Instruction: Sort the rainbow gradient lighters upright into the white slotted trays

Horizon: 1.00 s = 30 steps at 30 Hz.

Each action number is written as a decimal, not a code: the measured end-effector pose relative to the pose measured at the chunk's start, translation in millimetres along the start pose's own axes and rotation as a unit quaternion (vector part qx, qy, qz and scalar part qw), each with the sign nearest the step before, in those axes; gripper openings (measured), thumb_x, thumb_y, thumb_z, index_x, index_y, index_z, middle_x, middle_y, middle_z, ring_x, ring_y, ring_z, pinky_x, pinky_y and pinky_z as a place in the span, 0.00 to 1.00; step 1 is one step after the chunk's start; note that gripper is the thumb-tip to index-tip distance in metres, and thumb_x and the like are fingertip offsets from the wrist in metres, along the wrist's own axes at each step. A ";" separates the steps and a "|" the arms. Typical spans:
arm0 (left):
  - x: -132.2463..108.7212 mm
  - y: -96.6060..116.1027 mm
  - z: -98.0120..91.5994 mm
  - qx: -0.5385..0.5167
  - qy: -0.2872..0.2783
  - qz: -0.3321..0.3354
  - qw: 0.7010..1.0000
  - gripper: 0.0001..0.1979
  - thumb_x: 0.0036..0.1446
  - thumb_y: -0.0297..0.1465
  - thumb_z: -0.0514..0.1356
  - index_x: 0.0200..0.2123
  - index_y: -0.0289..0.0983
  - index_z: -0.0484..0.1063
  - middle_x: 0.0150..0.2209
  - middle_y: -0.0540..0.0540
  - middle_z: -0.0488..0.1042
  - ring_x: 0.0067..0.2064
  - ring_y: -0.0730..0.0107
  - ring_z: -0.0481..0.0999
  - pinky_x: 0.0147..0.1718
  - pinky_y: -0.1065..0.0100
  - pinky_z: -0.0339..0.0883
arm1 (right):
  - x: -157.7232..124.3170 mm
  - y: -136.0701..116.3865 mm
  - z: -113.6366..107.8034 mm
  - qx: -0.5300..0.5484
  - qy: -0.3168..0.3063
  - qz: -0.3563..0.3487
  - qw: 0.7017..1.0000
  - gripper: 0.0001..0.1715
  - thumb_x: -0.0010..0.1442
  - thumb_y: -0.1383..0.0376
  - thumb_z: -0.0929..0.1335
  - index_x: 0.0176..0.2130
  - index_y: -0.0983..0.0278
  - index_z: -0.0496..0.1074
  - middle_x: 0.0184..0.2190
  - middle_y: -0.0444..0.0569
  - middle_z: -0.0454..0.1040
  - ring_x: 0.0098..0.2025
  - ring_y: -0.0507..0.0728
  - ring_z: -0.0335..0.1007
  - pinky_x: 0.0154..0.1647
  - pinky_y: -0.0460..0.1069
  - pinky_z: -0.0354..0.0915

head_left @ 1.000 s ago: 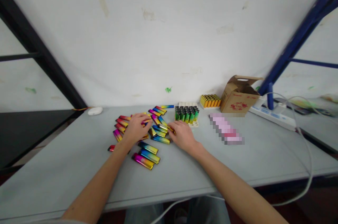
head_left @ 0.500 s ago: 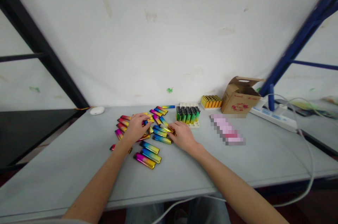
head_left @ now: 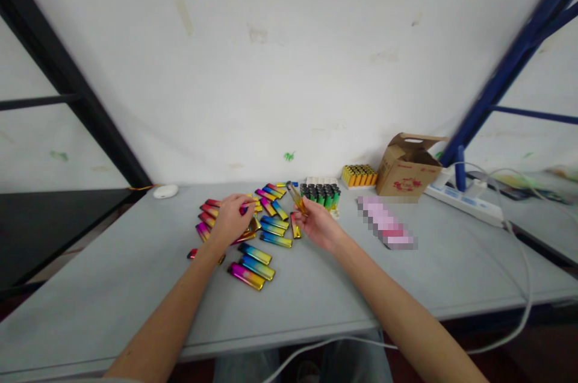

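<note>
Lighter (head_left: 297,197) in right hand (head_left: 318,225); box (head_left: 409,169) print unreadable

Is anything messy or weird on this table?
Yes. The rainbow lighters lie jumbled at all angles on the table, some under the left hand, while the green lighters and yellow lighters stand in neat rows. One red lighter lies apart near the left wrist. The right hand holds an amber lighter tilted.

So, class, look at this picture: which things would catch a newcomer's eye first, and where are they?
The scatter of rainbow-coloured lighters in the middle of the grey table, with the left hand resting on them. Just right of it, the right hand holds one amber lighter up. Behind stands a tray of green lighters.
</note>
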<state>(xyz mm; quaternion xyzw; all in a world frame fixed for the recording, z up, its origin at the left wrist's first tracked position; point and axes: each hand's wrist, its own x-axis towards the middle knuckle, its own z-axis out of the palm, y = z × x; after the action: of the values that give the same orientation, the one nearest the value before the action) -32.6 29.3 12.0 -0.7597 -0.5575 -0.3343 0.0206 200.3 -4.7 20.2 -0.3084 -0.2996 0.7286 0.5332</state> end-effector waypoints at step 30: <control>-0.5 1.2 4.1 -0.002 0.013 -0.013 1.000 0.18 0.57 0.38 0.52 0.43 0.33 0.74 0.44 0.37 0.78 0.48 0.56 0.74 0.53 0.57 0.64 | -9.7 -5.7 2.6 0.012 -0.140 0.073 0.987 0.10 0.48 0.68 0.67 0.33 0.62 0.63 0.21 0.38 0.64 0.18 0.46 0.52 0.15 0.39 0.45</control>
<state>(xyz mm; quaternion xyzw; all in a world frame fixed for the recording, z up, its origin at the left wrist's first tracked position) -29.7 30.0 8.9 -0.7480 -0.5666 -0.3450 0.0218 204.0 -12.9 27.4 -0.2185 -0.3391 0.8052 0.4347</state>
